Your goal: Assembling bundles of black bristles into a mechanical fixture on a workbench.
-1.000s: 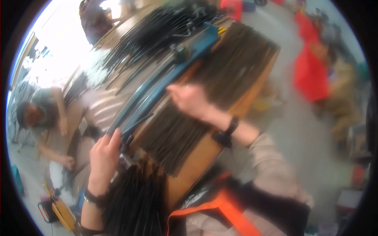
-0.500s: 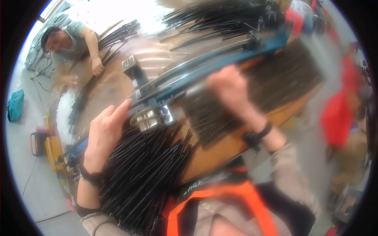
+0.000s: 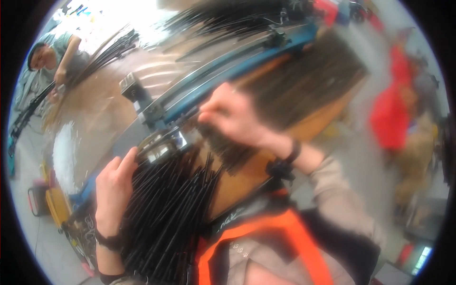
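Note:
A long blue metal rail (image 3: 228,71) slants across the table. At its near end stand an upright metal block (image 3: 137,97) and a round, shiny metal fixture (image 3: 159,147). My left hand (image 3: 114,187) is beside the fixture's left side, fingers extended and slightly bent, with nothing visible in them. My right hand (image 3: 232,114) hovers just right of the fixture with its fingers curled into a pinch. Whatever it may hold is too small or blurred to make out. Below the fixture, many thin black rods (image 3: 166,213) lie fanned out between my forearms.
A wide layer of dark thin rods (image 3: 304,85) covers the right part of the wooden table (image 3: 242,190). More black rods (image 3: 228,19) lie at the far side. A co-worker (image 3: 52,57) handles rods at the far left. A yellow case (image 3: 58,206) stands at left.
My right hand has moved left, from along the rail to close by the fixture. My left hand has shifted slightly down. The whole view has turned a little; the co-worker's rods have swung left.

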The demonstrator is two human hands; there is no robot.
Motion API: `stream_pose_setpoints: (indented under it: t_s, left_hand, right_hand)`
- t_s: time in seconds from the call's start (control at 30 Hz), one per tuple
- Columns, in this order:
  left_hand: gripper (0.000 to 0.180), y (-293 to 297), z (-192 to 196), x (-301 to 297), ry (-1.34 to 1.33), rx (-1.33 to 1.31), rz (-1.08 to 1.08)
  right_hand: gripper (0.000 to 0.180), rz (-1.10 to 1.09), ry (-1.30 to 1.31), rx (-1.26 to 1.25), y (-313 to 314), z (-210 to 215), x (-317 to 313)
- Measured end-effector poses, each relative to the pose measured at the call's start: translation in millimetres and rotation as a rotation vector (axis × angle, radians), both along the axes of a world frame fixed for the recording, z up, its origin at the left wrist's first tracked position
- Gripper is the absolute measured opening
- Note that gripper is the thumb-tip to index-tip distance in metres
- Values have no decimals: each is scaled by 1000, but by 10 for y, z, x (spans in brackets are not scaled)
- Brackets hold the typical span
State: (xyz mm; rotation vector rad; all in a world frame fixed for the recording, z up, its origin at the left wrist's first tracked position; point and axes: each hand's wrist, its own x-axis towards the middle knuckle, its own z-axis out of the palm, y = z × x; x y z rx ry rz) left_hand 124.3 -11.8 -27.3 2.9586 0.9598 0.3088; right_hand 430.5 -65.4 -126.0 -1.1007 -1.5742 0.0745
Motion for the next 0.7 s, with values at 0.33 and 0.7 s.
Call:
stream_pose_setpoints:
  t_s: [0.33,0.7]
  left_hand:
    - [30,-207,69,154,-26,-464,30]
    - [23,-89,-1,207,-49,-52,15]
  right_hand:
    - [22,151,-92,140,-85,-112,-178]
    - [27,-76,-416,295,122,-212,168]
